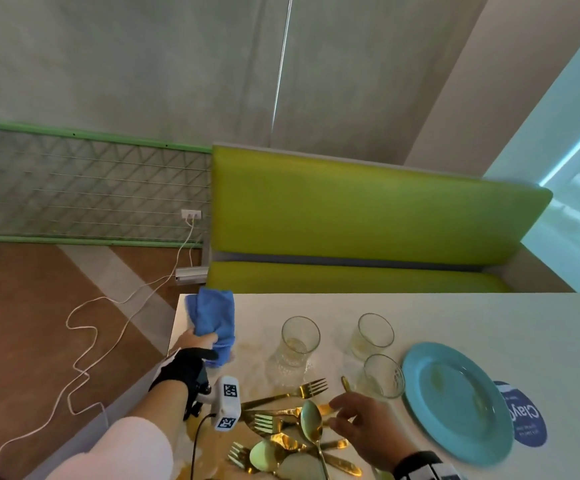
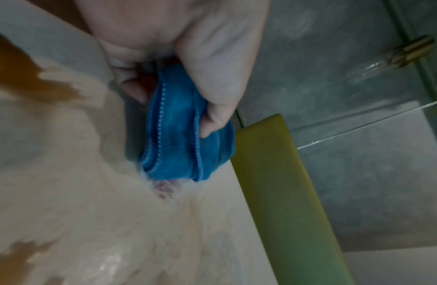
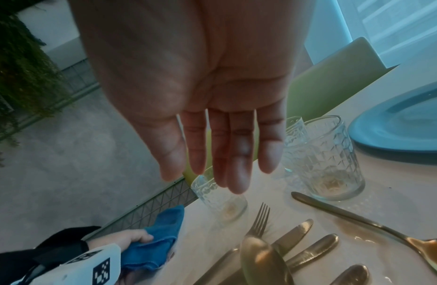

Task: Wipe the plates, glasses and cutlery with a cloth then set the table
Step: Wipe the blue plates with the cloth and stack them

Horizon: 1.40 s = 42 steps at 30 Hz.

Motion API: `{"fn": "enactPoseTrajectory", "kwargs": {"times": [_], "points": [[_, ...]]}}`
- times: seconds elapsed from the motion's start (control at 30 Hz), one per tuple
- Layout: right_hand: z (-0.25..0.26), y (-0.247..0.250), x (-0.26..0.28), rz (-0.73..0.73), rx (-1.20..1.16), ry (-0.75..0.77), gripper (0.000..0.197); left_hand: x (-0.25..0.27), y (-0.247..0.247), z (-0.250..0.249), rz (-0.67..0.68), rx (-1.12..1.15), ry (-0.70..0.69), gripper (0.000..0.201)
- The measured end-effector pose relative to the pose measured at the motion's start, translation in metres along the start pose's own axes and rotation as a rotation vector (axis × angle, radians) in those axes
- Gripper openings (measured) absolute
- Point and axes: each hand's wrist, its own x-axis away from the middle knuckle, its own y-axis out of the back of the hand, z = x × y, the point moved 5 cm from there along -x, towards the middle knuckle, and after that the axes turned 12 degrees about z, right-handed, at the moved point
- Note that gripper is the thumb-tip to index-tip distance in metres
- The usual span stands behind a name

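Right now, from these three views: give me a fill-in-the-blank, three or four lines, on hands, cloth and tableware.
The left hand grips a ____ cloth.
The right hand, fingers straight, holds ____.
____ glasses stand on the table.
The plate lies to the ____ of the gold cutlery in the head view.

Missing words: blue; nothing; three; right

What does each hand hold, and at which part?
The left hand grips the blue cloth at its bunched near end. The right hand, open above the cutlery, holds nothing.
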Motion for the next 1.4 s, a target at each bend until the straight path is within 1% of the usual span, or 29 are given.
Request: {"fn": "enactPoseTrajectory", "kwargs": {"times": [0.07,0.13,0.23,0.27,0.33,0.37,0.47,0.57,0.67,0.7,0.77,0.87,0.97,1.03,1.07,1.1,1.13,1.2,1.23,1.3,1.37,1.4], "points": [[0.0,0.002,0.001,-0.006,0.0,0.017,0.029,0.008,0.0,-0.016,-0.011,0.039,-0.025,0.011],[0.0,0.006,0.003,-0.012,-0.014,0.026,0.028,0.022,0.001,-0.031,-0.006,0.071,-0.064,0.011],[0.001,0.011,0.009,-0.031,-0.048,0.064,0.025,0.046,0.001,-0.048,-0.011,0.174,-0.16,0.027],[0.002,0.013,0.012,-0.047,-0.085,0.09,0.024,0.058,0.0,-0.054,-0.006,0.203,-0.205,0.025],[0.004,0.017,0.017,-0.077,-0.189,0.144,0.021,0.085,-0.005,-0.065,0.019,0.266,-0.282,0.009],[0.005,0.019,0.023,-0.087,-0.23,0.175,0.02,0.103,-0.009,-0.07,0.035,0.303,-0.322,0.011],[0.009,0.026,0.041,-0.121,-0.402,0.267,0.02,0.16,-0.027,-0.079,0.124,0.427,-0.439,0.018],[0.008,0.032,0.062,-0.143,-0.569,0.332,0.019,0.22,-0.055,-0.082,0.213,0.445,-0.559,0.029],[-0.002,0.024,0.083,-0.061,-0.756,0.34,0.019,0.271,-0.09,-0.072,0.32,0.502,-0.613,0.04],[-0.006,0.017,0.09,-0.022,-0.79,0.327,0.023,0.284,-0.102,-0.065,0.347,0.487,-0.626,0.043],[-0.017,0.002,0.105,0.035,-0.847,0.321,0.029,0.308,-0.125,-0.05,0.379,0.38,-0.664,0.044],[-0.036,-0.02,0.122,0.111,-0.954,0.352,0.038,0.337,-0.156,-0.026,0.393,0.141,-0.701,0.038],[-0.054,-0.042,0.134,0.204,-1.045,0.341,0.054,0.362,-0.187,-0.003,0.43,-0.104,-0.748,0.028],[-0.06,-0.055,0.141,0.253,-1.053,0.346,0.061,0.376,-0.205,0.01,0.479,-0.22,-0.759,0.026],[-0.064,-0.061,0.144,0.262,-1.062,0.344,0.061,0.381,-0.211,0.016,0.502,-0.273,-0.766,0.026],[-0.067,-0.066,0.147,0.272,-1.075,0.341,0.058,0.385,-0.216,0.022,0.515,-0.317,-0.761,0.024],[-0.069,-0.071,0.151,0.285,-1.07,0.342,0.051,0.387,-0.22,0.028,0.527,-0.354,-0.756,0.022],[-0.07,-0.079,0.161,0.325,-1.045,0.332,0.033,0.388,-0.223,0.041,0.531,-0.395,-0.768,0.041],[-0.074,-0.084,0.161,0.333,-1.056,0.309,0.034,0.388,-0.222,0.048,0.531,-0.392,-0.751,0.041],[-0.084,-0.093,0.16,0.284,-1.091,0.22,0.038,0.384,-0.218,0.063,0.524,-0.305,-0.686,0.022],[-0.093,-0.098,0.158,0.224,-1.116,0.135,0.045,0.376,-0.209,0.08,0.509,-0.175,-0.584,0.027],[-0.095,-0.101,0.158,0.21,-1.123,0.11,0.047,0.37,-0.202,0.091,0.477,-0.124,-0.518,0.026]]}}
